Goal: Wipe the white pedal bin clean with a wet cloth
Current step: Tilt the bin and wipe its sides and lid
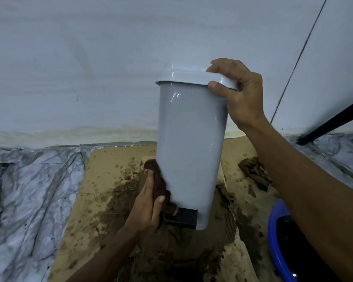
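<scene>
Pedal bin [190, 143] over wet cardboard [102, 180], blue basin [273, 231] nearby; right hand [238, 96] grips lid [192, 77], left hand [146, 208] clutches cloth [161, 185].

A single wide-angle camera worn on the person's head gives the only view, facing forward and tilted steeply down. It sits close to the work. The white pedal bin [192, 149] fills the middle of the frame within arm's reach. The left hand [149, 208], gripping a brown cloth [161, 186], comes in from the bottom edge. The right hand [236, 94], holding the bin's lid rim, reaches in on a long forearm from the lower right corner. The upper half takes in the pale wall [90, 68] straight ahead. The lower half looks onto the marble-patterned floor [25, 190] and a wet cardboard sheet [102, 180] spread on it. The lens bends the foot of the wall into an arc. The right edge cuts off a blue basin [275, 241] and a black pole [334, 121].
</scene>
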Tool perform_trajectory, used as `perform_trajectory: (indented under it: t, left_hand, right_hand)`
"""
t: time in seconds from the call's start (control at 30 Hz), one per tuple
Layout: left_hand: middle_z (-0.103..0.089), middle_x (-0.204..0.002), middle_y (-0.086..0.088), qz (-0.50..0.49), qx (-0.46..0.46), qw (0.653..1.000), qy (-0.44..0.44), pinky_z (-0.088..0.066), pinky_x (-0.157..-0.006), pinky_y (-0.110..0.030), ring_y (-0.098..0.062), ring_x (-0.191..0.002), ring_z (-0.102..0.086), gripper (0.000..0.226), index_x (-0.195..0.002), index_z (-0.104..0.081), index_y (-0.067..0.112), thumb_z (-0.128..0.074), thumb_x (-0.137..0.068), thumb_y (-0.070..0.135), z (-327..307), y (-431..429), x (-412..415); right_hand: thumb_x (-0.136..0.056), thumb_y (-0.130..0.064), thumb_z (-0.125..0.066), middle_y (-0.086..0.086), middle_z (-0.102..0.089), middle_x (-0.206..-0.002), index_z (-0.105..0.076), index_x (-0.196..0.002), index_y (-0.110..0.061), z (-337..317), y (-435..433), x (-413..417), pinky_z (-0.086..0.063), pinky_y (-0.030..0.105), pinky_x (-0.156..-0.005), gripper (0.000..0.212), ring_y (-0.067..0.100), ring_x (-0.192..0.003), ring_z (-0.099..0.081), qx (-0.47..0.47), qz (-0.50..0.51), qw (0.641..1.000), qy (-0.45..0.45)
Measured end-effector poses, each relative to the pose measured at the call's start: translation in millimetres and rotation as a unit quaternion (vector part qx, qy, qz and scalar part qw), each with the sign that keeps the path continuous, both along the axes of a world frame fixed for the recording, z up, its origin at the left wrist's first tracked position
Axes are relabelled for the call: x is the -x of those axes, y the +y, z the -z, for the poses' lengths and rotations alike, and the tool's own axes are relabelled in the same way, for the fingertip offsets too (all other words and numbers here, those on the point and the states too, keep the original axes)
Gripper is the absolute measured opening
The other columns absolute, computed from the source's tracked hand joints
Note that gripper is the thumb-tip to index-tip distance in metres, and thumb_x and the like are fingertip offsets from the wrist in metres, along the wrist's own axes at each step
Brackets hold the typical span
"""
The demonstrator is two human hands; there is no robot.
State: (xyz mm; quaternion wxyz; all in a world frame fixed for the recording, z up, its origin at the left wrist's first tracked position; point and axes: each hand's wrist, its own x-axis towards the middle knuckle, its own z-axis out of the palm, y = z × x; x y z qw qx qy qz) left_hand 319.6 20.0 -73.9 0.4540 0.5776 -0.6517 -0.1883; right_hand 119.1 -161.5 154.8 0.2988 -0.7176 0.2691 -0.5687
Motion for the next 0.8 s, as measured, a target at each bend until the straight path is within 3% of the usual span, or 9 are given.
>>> perform_trajectory:
  t: [0.07,0.13,0.17,0.3,0.47,0.63,0.7,0.8]
  left_hand:
    - [-0.026,-0.167,0.008,0.01,-0.003,0.999,0.035,-0.032,-0.12,-0.027,-0.003,-0.151,-0.031,0.079,-0.162,0.005,0.028,-0.033,-0.103,0.064,-10,-4,5]
    - [-0.028,-0.164,0.022,-0.008,0.011,0.999,0.048,-0.033,-0.114,-0.016,0.002,-0.146,-0.035,0.083,-0.162,0.008,0.037,-0.039,-0.1,0.066,-32,-17,14]
    - [-0.026,-0.165,0.022,-0.031,0.022,0.998,0.046,-0.032,-0.113,-0.014,0.003,-0.146,-0.034,0.085,-0.162,0.009,0.039,-0.041,-0.099,0.068,-46,-26,20]
    - [-0.014,-0.171,-0.001,-0.146,0.111,0.983,-0.018,-0.033,-0.121,-0.04,-0.02,-0.155,-0.024,0.084,-0.163,0.003,0.03,-0.039,-0.1,0.066,-108,-64,44]
    - [-0.025,-0.167,-0.008,-0.219,0.131,0.966,-0.033,-0.041,-0.114,-0.044,-0.025,-0.15,-0.033,0.079,-0.163,-0.009,0.021,-0.035,-0.102,0.063,-144,-80,61]
    - [-0.058,-0.137,0.004,-0.265,0.032,0.955,0.132,-0.051,-0.097,-0.04,-0.025,-0.126,-0.059,0.074,-0.153,-0.039,0.022,-0.032,-0.096,0.07,-102,-26,75]
    - [-0.058,-0.125,0.009,-0.293,-0.012,0.936,0.197,-0.046,-0.093,-0.035,-0.026,-0.122,-0.06,0.07,-0.149,-0.044,0.022,-0.03,-0.099,0.07,-92,-6,82]
    - [-0.065,-0.122,-0.001,-0.337,0.001,0.9,0.274,-0.048,-0.092,-0.036,-0.024,-0.114,-0.062,0.069,-0.141,-0.054,0.014,-0.029,-0.098,0.062,-106,2,91]
  right_hand:
    - [-0.08,-0.003,-0.072,0.017,-0.065,-0.119,-0.071,-0.103,-0.011,1,1,2,-0.047,0.032,-0.1,0.024,0.022,-0.117,-0.06,0.006,-0.002,1.0,-0.002]
    - [-0.08,-0.002,-0.071,0.018,-0.065,-0.119,-0.071,-0.102,-0.011,2,3,3,-0.047,0.031,-0.099,0.024,0.023,-0.116,-0.06,0.016,-0.004,1.0,-0.004]
    - [-0.081,-0.002,-0.071,0.018,-0.065,-0.119,-0.071,-0.102,-0.011,3,4,3,-0.047,0.029,-0.098,0.024,0.023,-0.116,-0.06,0.021,-0.005,1.0,-0.003]
    - [-0.082,-0.001,-0.073,0.017,-0.064,-0.121,-0.073,-0.105,-0.008,2,11,5,-0.048,0.03,-0.098,0.024,0.024,-0.118,-0.06,0.031,-0.007,0.999,0.02]
    - [-0.084,-0.003,-0.075,0.012,-0.064,-0.124,-0.074,-0.107,-0.006,-3,24,14,-0.048,0.031,-0.099,0.023,0.02,-0.122,-0.059,0.036,-0.009,0.997,0.07]
    - [-0.084,-0.006,-0.077,0.008,-0.062,-0.129,-0.074,-0.107,-0.007,-8,45,25,-0.042,0.018,-0.092,0.023,0.023,-0.124,-0.055,0.04,-0.025,0.992,0.115]
    - [-0.083,-0.007,-0.079,0.007,-0.062,-0.129,-0.075,-0.106,-0.008,-8,57,26,-0.043,0.023,-0.097,0.023,0.021,-0.126,-0.053,0.052,-0.028,0.989,0.133]
    - [-0.08,-0.009,-0.081,0.006,-0.062,-0.128,-0.075,-0.105,-0.01,-9,77,25,-0.045,0.036,-0.102,0.025,0.024,-0.125,-0.052,0.081,-0.039,0.983,0.162]
